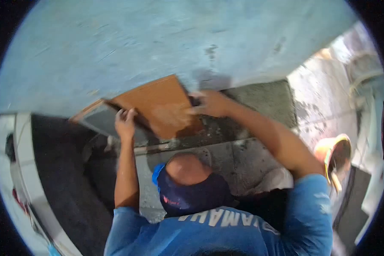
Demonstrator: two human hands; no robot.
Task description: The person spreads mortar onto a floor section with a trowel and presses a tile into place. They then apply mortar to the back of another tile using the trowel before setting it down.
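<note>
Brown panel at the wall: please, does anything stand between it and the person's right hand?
Nothing visible stands between them. The right hand is right at the right edge of the brown panel; blur hides whether the fingers touch it or hold something there.

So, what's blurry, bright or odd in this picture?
In the head view, the bare right hand is smeared, probably by motion; glare pales the whitish tiled floor at right; a grey shadow seemingly falls on the pale-blue painted wall beside that hand; the round image leaves black corners.
</note>
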